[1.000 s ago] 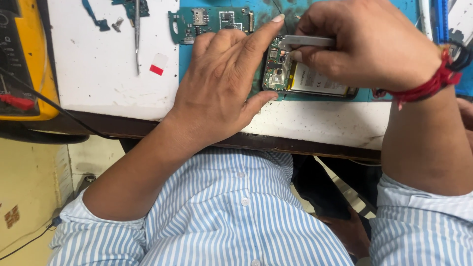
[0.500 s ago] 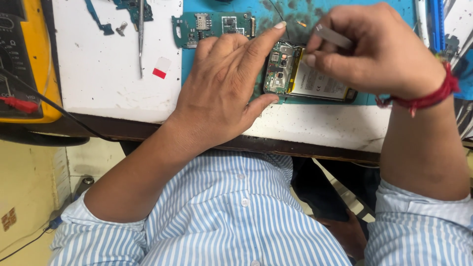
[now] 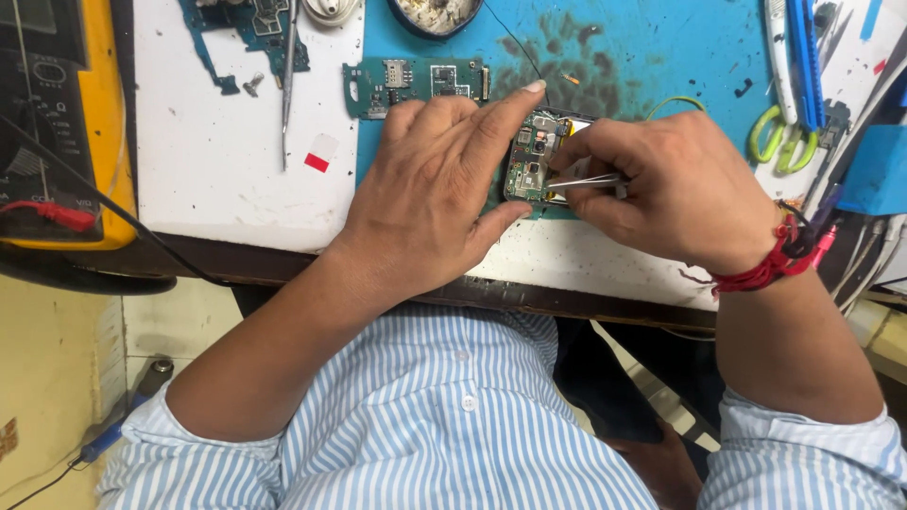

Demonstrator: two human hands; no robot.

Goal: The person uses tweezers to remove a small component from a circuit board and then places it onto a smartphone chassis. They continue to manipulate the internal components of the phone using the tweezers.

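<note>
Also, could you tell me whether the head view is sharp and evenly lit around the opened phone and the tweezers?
Head view: light is soft and even, with no hard shadows; the opened phone and the tweezers in the right hand are fairly sharp; the left hand hides part of the phone; the striped shirt is crisp; slight sheen on the tweezers only.

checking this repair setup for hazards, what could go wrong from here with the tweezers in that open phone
1. The tweezers in the right hand work over the bare board of the open phone; a slip could scratch or short parts.
2. The left hand steadies the phone only at its edge with finger and thumb, so it might shift.
3. The loose screw on the white mat could get lost.
</note>
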